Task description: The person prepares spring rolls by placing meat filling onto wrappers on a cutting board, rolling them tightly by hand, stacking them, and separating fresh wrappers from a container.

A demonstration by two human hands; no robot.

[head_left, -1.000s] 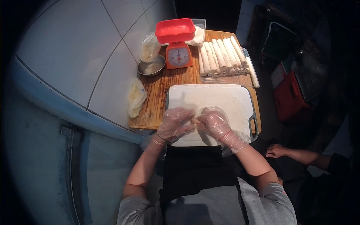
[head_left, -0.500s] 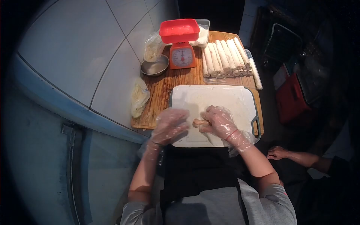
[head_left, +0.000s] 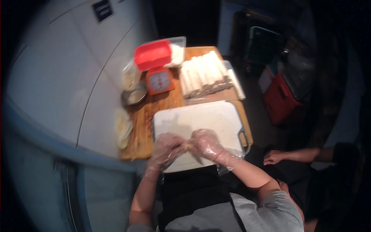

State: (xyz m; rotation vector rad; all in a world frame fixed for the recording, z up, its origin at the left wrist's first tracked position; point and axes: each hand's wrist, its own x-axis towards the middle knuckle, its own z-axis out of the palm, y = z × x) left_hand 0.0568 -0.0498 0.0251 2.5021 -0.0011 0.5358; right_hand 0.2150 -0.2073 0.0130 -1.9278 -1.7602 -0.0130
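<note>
Both hands wear clear plastic gloves and meet over the near part of a white cutting board (head_left: 201, 118). My left hand (head_left: 169, 147) has its fingers pressed round the left end of a small, light brown food piece (head_left: 188, 146). The right end of that piece is pinched in my right hand (head_left: 205, 144). Fingers and blur hide most of the piece. Beyond the board, long white rolls (head_left: 205, 73) lie stacked in rows on a clear tray.
On the wooden table (head_left: 145, 120) stand an orange scale (head_left: 159, 81) with a red pan, a metal bowl (head_left: 134, 95) and plastic bags (head_left: 123, 127). A tiled wall borders the left. Another person's hand (head_left: 273, 157) rests at the right, below a red crate (head_left: 282, 98).
The view has shifted, so the table appears lower and further left. My left hand, apart from the piece half a second ago, is back on it beside my right hand.
</note>
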